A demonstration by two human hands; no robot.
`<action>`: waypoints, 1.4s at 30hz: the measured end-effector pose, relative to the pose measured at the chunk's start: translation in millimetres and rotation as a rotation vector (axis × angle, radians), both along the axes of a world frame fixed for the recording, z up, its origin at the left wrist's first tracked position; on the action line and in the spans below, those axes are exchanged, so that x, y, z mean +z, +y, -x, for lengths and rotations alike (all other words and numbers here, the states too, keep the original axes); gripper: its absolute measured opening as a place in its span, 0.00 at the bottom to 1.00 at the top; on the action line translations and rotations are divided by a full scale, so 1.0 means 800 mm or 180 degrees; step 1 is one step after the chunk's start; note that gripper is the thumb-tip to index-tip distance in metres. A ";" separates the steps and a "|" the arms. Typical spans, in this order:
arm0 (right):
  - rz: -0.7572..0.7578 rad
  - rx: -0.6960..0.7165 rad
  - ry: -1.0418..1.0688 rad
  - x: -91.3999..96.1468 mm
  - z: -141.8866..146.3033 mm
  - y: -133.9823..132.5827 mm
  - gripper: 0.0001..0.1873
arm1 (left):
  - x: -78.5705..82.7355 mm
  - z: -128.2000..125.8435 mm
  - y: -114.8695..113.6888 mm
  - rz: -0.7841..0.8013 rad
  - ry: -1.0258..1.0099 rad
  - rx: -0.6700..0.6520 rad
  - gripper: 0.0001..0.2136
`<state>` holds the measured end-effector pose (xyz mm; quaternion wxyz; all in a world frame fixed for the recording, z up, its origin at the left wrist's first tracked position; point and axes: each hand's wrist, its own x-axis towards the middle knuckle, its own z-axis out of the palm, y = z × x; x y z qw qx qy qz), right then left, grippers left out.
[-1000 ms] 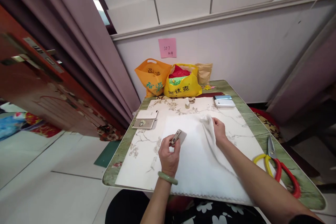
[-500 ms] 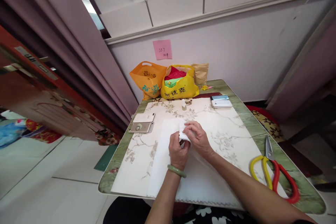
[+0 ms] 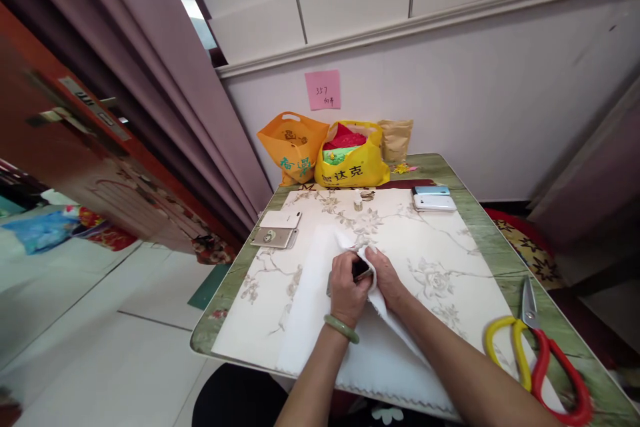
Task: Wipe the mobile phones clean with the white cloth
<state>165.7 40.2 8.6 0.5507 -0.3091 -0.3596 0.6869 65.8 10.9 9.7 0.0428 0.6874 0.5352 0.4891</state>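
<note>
My left hand (image 3: 347,283) is closed around a phone (image 3: 359,269), whose dark screen partly shows between the fingers. The rest of the phone is hidden by the hand. A white cloth (image 3: 345,353) lies on the patterned mat, its raised upper part bunched against the phone's right side. My right hand (image 3: 385,273) grips that raised part and presses it to the phone's edge. Both hands are together over the middle of the mat (image 3: 270,293). A green bangle (image 3: 341,329) is on my left wrist.
Left on the mat are a white phone (image 3: 281,219) and a gold phone (image 3: 273,237); right are a blue phone (image 3: 433,191) and a white phone (image 3: 435,203). A small bottle (image 3: 358,201), an orange bag (image 3: 293,147), a yellow bag (image 3: 353,170) and scissors (image 3: 529,310) are also on the table.
The cloth has shifted from the top of the phone to its right side, with more of it lifted. My right hand has moved lower. The camera view has turned slightly left.
</note>
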 end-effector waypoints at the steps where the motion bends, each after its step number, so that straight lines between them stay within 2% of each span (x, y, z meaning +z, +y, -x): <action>1: 0.0083 -0.0093 -0.0043 -0.003 -0.001 0.003 0.22 | -0.002 -0.001 0.001 -0.0008 0.0011 -0.0044 0.13; 4: 0.0259 -0.0208 -0.0048 -0.011 -0.003 0.008 0.24 | -0.004 -0.005 0.002 -0.0038 0.0025 -0.0116 0.14; 9: 0.0042 0.0061 0.0160 -0.011 -0.007 0.007 0.19 | -0.001 -0.009 0.004 0.0046 -0.0014 0.0061 0.15; 11: 0.0167 0.0139 0.0221 -0.009 -0.008 0.009 0.18 | -0.001 -0.009 0.005 0.0059 0.0013 0.0043 0.15; 15: 0.0516 -0.0065 0.0190 -0.011 -0.009 0.013 0.19 | -0.005 -0.009 0.004 -0.0033 0.0064 -0.0047 0.15; 20: 0.0273 0.0163 0.0165 -0.015 -0.009 0.012 0.21 | -0.003 -0.006 0.007 0.0095 -0.0138 0.0059 0.15; 25: 0.0487 -0.0368 -0.0051 -0.020 -0.009 0.022 0.22 | 0.014 0.001 0.005 0.0382 -0.0368 -0.0371 0.14; 28: 0.0710 -0.0379 -0.0193 -0.020 -0.014 0.026 0.25 | 0.032 0.006 0.002 0.0588 -0.1082 -0.0382 0.10; 31: 0.1022 -0.0431 -0.0328 -0.016 -0.021 0.025 0.29 | 0.045 0.014 0.005 0.0815 -0.2585 -0.0031 0.10; 34: 0.1296 -0.0815 -0.0538 -0.013 -0.026 0.022 0.30 | 0.040 0.026 0.015 0.0966 -0.4399 0.0267 0.13; 36: 0.1354 -0.0997 -0.0726 -0.010 -0.028 0.019 0.31 | 0.027 0.033 0.021 0.1347 -0.5251 0.0376 0.12; 39: 0.1300 -0.1096 -0.0967 -0.006 -0.027 0.015 0.34 | 0.004 0.038 0.021 0.1937 -0.5751 0.0208 0.07; 42: 0.1034 -0.1141 -0.1159 -0.009 -0.026 0.013 0.36 | -0.008 0.034 0.015 0.1964 -0.5618 -0.0317 0.12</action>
